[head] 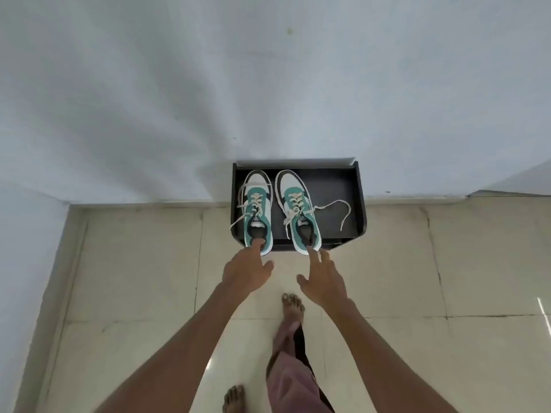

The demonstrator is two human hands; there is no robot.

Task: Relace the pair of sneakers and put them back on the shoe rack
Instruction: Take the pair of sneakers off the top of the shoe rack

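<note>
Sitting on black rack [337,186], teal-white sneakers [258,210], laces loose, left hand [246,268] and right hand [323,278] grip released

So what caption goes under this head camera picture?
Both hands, left hand and right hand, reach for two teal sneakers with loose laces on the black shoe rack.

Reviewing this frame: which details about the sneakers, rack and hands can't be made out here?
- Left hand: fingertip reaches the left sneaker collar; the hand hides any grip.
- Right hand: fingers blurred at the right sneaker heel; contact unclear.
- Shoe rack: lower shelves hidden beneath its top.
- Lace ends loose; knots too small to tell.
</note>
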